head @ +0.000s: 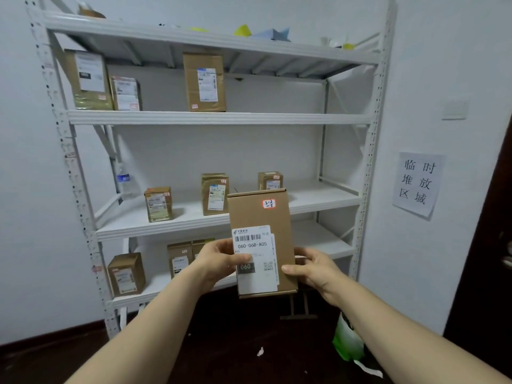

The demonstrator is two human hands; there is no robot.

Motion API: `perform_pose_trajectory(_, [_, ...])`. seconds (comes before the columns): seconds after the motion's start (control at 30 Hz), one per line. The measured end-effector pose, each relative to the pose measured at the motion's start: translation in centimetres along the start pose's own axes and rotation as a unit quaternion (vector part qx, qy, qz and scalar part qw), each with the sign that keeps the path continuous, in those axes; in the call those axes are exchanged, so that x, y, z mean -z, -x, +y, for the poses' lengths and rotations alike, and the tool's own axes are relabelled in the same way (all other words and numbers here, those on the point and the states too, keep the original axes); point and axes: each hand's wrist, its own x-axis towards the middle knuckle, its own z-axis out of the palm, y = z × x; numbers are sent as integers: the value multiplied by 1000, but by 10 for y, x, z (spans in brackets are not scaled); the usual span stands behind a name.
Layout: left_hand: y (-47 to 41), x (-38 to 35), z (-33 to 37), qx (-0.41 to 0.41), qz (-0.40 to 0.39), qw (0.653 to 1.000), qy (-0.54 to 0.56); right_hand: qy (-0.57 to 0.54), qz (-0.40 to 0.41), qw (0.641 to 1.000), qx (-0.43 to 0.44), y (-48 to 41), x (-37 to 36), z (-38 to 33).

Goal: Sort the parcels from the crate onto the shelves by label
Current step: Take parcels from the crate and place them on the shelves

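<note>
parcel [261, 217] upright between your hands, label [256, 245] facing you | left hand [219, 263] grips its left edge, thumb on label | right hand [311, 268] grips its right edge, thumb in front | forearms outstretched | shelves [219, 117] beyond your grip

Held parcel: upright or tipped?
Upright, slightly tilted: parcel held long side vertical between left hand and right hand, its label text reading right way up.

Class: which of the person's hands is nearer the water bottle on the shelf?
Left. The left hand holds the parcel at its left edge, below and right of the water bottle. The right hand holds the opposite edge, farther from it.
</note>
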Motion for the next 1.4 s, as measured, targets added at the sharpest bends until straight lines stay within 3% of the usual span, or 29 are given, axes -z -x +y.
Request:
perform_pose_trajectory(0.43, [-3,4,-1,66,52,996,-14,22,-34,999,-16,-14,-5,0])
perform_pose_trajectory(0.83, [-10,9,16,31,100,994,-18,-17,-70,997,-1,-35,-17,-7])
perform_pose_trajectory(1.4, [-18,-12,11,50,92,994,-13,-18,-64,998,-13,-38,2,-4])
